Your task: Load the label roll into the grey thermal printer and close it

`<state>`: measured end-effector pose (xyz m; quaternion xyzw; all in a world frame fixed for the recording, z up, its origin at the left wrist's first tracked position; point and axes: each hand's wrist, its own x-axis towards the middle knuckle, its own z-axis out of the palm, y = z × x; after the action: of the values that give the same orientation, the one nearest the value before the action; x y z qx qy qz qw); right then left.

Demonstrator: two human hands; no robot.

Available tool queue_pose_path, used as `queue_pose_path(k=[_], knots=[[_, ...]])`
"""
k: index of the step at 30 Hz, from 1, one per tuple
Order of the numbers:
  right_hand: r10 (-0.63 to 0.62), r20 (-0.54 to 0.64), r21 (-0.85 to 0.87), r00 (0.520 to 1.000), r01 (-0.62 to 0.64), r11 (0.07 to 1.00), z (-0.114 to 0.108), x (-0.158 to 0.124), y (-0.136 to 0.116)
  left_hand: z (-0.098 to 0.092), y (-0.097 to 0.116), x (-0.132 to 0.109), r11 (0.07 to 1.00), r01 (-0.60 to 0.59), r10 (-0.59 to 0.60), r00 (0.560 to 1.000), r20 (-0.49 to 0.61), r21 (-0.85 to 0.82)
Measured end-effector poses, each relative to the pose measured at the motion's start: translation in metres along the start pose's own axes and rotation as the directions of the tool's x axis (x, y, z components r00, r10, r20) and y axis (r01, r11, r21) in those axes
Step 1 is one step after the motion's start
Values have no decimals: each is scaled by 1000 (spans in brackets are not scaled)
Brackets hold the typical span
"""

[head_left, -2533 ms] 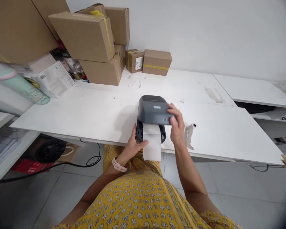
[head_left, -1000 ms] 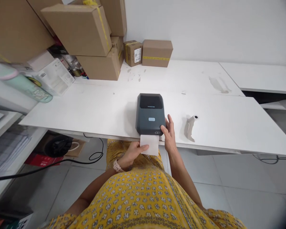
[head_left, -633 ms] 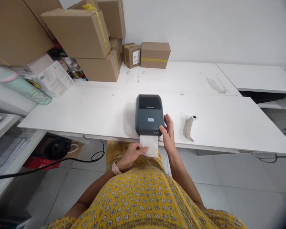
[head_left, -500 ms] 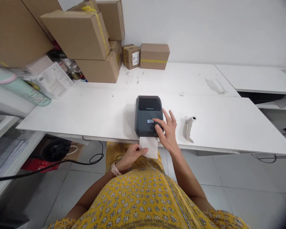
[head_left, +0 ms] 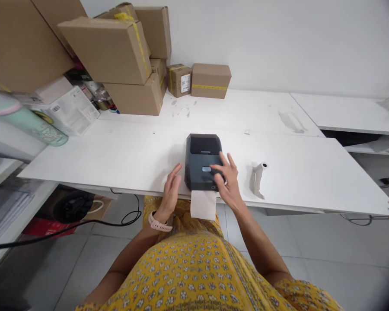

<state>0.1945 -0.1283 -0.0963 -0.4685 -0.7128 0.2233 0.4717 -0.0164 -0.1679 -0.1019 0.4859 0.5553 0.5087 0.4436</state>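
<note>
A dark label printer (head_left: 199,162) sits at the front edge of the white table, with white paper (head_left: 203,204) coming out of its front and hanging over the edge. My right hand (head_left: 228,179) is at the printer's right side, fingers spread, the index fingertip at the light button (head_left: 206,169) on its top. My left hand (head_left: 170,192) is just left of the printer, fingers stretched out and holding nothing. A small paper roll (head_left: 262,166) with a loose curled tail stands on the table to the right.
Cardboard boxes (head_left: 103,52) are stacked at the back left, with two smaller boxes (head_left: 210,80) against the wall. A mint bottle (head_left: 35,125) lies at the far left beside a white carton (head_left: 74,112). A black cable (head_left: 100,221) hangs below the table.
My left hand has let go of the paper and moved up to the printer's left side. My right hand stays at the button.
</note>
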Motion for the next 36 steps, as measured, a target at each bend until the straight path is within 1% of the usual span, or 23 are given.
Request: queue_pose_path(k=[2,3,5,8,11,14,16,18,20,23,25,26,28,30,31,33,35,36], knots=[[106,-85,140,991,-94,986,-5,-5,10,4,9,8,1000,-27,27,997,72,0],[164,-106,204,981,-140,969,-6,-8,15,6,13,11,999,-33,34,994,100,-6],[252,-99,303,963,-212,929,-4,-15,25,9,18,15,999,-30,32,993,116,-22],[311,-57,380,949,-268,886,7,-25,32,14,14,17,999,10,-7,996,87,-34],[345,-42,381,938,-304,873,17,-34,31,19,3,14,1000,5,-4,997,74,-12],[338,-64,345,939,-297,890,20,-38,27,21,-3,12,1000,-20,20,998,52,-3],[319,-66,318,946,-283,905,15,-36,24,20,0,13,1000,-18,19,999,38,-24],[272,-55,290,961,-245,925,8,-27,21,18,10,19,998,-40,42,999,26,-51],[178,-50,245,983,-161,956,-2,-8,15,15,22,32,992,-101,102,995,14,-82],[26,-96,193,995,-7,981,-12,39,5,13,35,61,963,-208,208,978,-15,-174],[-45,-153,192,987,75,979,-15,78,1,12,36,82,945,-242,231,970,-72,-220],[-72,-179,183,981,105,977,-14,99,-1,12,32,90,948,-237,219,970,-105,-213],[-111,-211,118,971,138,983,-11,139,1,11,20,100,975,-174,153,976,-154,-136],[-133,-218,9,967,138,990,-7,175,8,10,5,103,997,-72,73,985,-153,10],[-139,-213,-43,967,133,990,-6,192,13,9,-2,102,996,-26,36,991,-125,81],[-136,-191,-105,972,118,987,-5,220,23,7,-8,101,972,24,-10,998,-60,234],[-104,-156,-111,982,88,990,-8,236,28,7,-6,101,920,35,-43,999,13,390],[-90,-139,-109,986,75,991,-10,238,27,7,-2,102,882,34,-63,997,46,470]])
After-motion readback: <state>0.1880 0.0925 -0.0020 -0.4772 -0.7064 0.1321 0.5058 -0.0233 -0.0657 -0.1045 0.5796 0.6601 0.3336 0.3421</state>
